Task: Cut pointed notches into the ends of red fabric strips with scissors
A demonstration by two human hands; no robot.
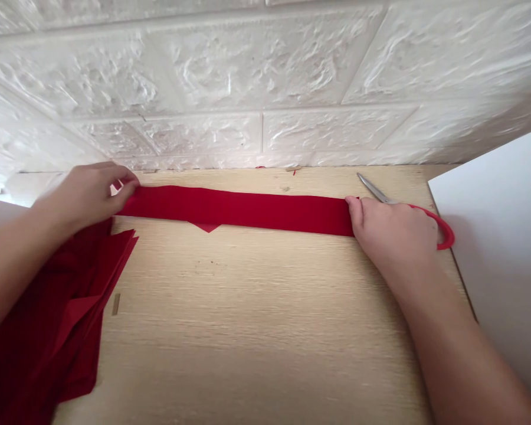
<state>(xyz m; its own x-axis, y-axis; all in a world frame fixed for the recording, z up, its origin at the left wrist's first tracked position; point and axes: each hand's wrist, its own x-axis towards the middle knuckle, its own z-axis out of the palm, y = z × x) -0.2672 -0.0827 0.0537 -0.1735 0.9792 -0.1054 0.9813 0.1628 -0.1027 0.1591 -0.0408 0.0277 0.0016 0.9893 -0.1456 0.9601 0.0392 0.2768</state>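
A long red fabric strip (248, 209) stretches flat across the far part of the wooden table. My left hand (95, 192) pinches its left end between thumb and fingers. At the other end, my right hand (392, 227) is closed on the strip, thumb along its edge. A small red corner pokes out below the strip's near edge. Scissors (376, 188) with red handles lie beside and partly under my right hand, their blades pointing to the upper left. Below my left forearm rests a pile of folded red fabric (82, 313), partly hidden by the arm.
A white brick-patterned wall (261, 77) rises behind the wooden table (256, 319). At the right stands a white panel (508, 248). Small red scraps lie along the wall's foot. A small brown slot or mark (116, 304) shows near the fabric pile.
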